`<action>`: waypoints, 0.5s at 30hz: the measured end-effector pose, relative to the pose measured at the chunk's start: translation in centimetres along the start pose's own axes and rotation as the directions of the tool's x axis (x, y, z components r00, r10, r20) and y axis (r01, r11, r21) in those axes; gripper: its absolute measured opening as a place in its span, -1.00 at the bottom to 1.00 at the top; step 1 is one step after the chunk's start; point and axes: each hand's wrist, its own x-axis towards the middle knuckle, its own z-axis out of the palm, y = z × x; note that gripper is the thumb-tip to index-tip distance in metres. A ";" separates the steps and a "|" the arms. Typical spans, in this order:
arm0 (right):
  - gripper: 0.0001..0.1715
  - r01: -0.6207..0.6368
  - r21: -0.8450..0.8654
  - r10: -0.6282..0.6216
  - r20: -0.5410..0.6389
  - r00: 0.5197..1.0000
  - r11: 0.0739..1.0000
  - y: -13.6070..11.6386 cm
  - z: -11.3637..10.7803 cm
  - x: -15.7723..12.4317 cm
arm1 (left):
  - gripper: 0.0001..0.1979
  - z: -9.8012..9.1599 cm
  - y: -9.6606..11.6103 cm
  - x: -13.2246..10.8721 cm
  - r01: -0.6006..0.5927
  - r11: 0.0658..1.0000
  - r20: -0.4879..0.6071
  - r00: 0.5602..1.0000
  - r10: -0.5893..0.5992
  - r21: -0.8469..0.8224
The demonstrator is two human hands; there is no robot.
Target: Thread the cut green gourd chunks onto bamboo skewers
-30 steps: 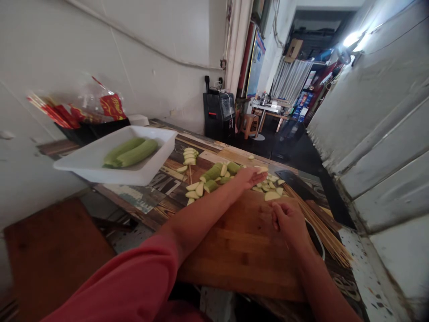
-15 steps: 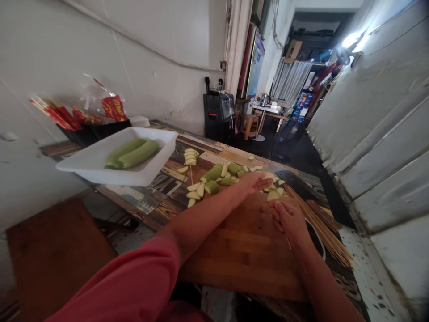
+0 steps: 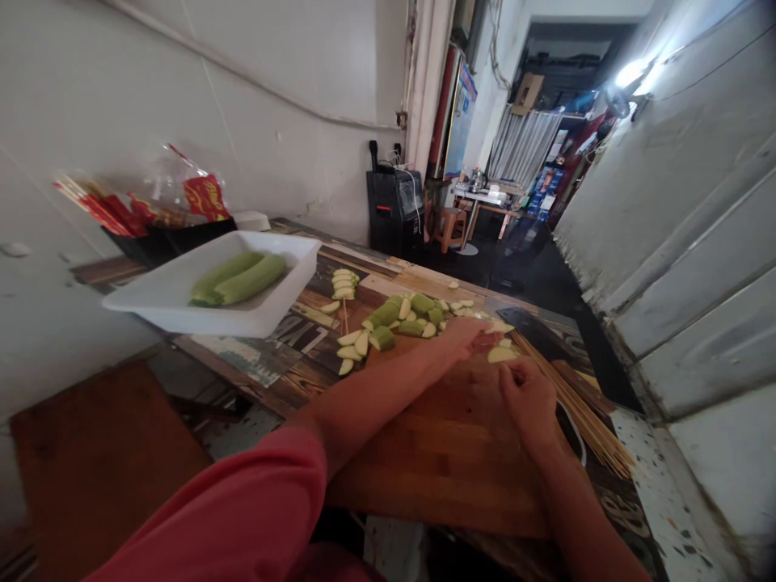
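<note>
Holds the left hand (image 3: 476, 338) out near the far edge of the cutting board (image 3: 449, 453), fingers extended beside a pale slice (image 3: 500, 327); cannot tell of any grip on that slice. Curls the fingers of the right hand (image 3: 526, 394) above the board, thumb meeting index finger, with a half-round slice (image 3: 501, 355) right at the tips; cannot make out anything inside the curl. Has cut green chunks (image 3: 382, 338) ahead on the desk (image 3: 251, 361), a skewered stack of slices (image 3: 343, 284) to the left, a bundle of thin sticks (image 3: 591, 420) to the right.
</note>
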 end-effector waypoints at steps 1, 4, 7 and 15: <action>-0.70 0.013 -0.024 -0.013 -0.003 1.000 1.000 0.1 0.0 0.1 | -0.88 0.2 -0.2 -0.2 -0.001 1.000 -0.013 1.000 0.001 0.011; -0.64 0.024 -0.067 -0.025 -0.013 1.000 0.997 0.5 -0.1 0.3 | -0.87 0.8 -0.7 -0.6 0.008 0.996 -0.027 1.000 -0.005 0.087; -0.60 -0.002 -0.054 0.000 -0.034 0.999 0.999 0.8 -0.2 0.6 | -0.87 1.1 -1.3 -0.7 0.023 0.993 0.012 1.000 -0.025 0.117; -0.56 -0.056 0.016 0.057 -0.037 0.998 0.998 1.0 -0.2 0.8 | -0.91 0.2 1.4 -0.3 -0.235 0.951 -0.150 0.952 0.267 0.200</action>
